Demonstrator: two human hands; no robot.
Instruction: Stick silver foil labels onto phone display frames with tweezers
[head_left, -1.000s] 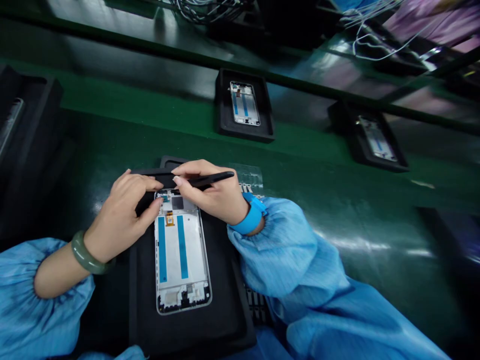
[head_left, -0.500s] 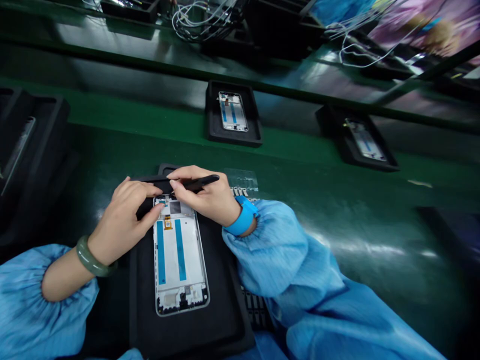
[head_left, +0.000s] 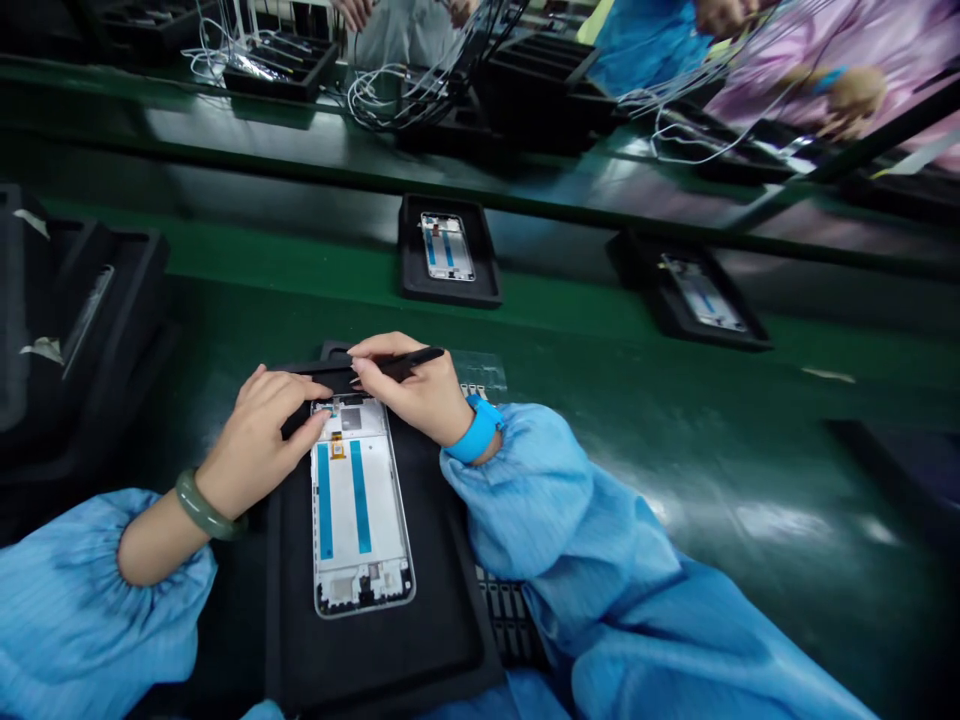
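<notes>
I'm watching someone in blue sleeves (head_left: 540, 480) bend over a phone frame (head_left: 343, 508), which lies silvery side up on a black tray (head_left: 446, 620) right in front of them. The left hand (head_left: 259, 435) is braced at the frame's upper left corner, thumb and forefinger apart, the thumb resting on the frame. The right hand (head_left: 412, 400) has its fingertips closed on a slim black tool (head_left: 421, 357), held like a pen; its thin tip points at the frame's top edge (whether it actually touches, I can't tell from here). I'd judge the step in hand to be fine work at that top end, clear of the two blue strips (head_left: 361, 500). The next move, I'd say, calls for a steady left hand and small, light strokes of the tip. Farther across the worktop (head_left: 675, 420) sits another tray (head_left: 450, 295), holding a similar frame.
</notes>
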